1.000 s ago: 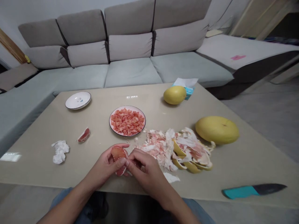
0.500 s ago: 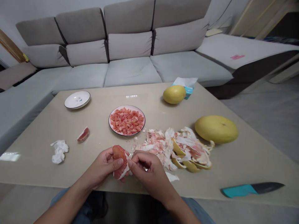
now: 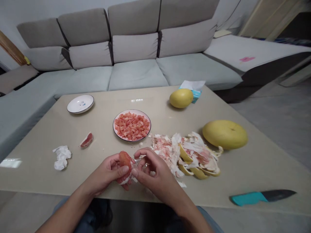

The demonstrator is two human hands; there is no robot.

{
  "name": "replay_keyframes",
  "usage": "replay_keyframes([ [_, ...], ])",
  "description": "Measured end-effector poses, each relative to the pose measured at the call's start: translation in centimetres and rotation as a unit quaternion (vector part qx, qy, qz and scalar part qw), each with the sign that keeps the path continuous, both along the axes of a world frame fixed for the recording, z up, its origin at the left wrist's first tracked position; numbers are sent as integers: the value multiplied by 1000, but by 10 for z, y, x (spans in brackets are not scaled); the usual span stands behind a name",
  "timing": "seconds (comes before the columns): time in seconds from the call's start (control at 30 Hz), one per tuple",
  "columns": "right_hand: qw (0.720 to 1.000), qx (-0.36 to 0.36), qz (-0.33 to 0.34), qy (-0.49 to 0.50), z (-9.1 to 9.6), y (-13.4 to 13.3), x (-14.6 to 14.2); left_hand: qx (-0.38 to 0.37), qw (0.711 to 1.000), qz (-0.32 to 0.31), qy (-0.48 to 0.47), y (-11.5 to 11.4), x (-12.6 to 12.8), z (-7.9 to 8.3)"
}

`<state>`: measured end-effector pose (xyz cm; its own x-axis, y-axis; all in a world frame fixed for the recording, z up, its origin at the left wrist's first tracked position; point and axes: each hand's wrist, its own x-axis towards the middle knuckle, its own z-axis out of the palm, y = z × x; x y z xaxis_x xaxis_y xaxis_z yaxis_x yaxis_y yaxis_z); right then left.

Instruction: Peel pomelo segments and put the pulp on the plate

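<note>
Live count from my end: two hands, the left hand and the right hand, working on one pomelo segment. On the surface I'm reading two whole pomelos, the far pomelo and the near pomelo. Two plates, the white dish and the heaped pulp plate. Then one loose pomelo wedge, one heap of peel, one tissue wad, one tissue box, and one knife.

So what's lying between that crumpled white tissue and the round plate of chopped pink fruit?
The head view shows one small wedge of pink pomelo with white pith there, lying apart from both the crumpled white tissue and the round white plate.
</note>
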<state>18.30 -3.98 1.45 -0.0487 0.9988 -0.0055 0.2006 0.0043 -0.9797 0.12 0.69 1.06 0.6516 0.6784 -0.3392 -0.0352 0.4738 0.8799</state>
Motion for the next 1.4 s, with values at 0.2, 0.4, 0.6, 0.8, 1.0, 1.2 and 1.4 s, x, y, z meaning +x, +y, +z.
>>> replay_keyframes([
  [0.2, 993, 106, -21, -57, -5, 3, -1, 26, 1000, 8, 11, -1, 1, -2],
  [0.4, 982, 178, -46, -47, -10, 4, 0, 39, 999, 27, 21, -2, 1, -5],
  [0.6, 972, 202, -73, -96, -6, -1, -3, 35, 999, 21, 17, -2, 3, -2],
  [0.8, 956, 221, -153, -115, 0, 2, 9, 1, 1000, -11, 7, -2, -1, 3],
  [1.0, 958, 236, -96, -133, -8, 4, 8, -19, 1000, -17, -2, 1, -2, 2],
  [1.2, 962, 191, -49, -187, -18, 4, 8, 32, 999, -15, 16, 1, 0, -1],
  [1.4, 951, 93, -50, -292, -27, 7, 9, 82, 995, -9, 59, 0, 0, -3],
])
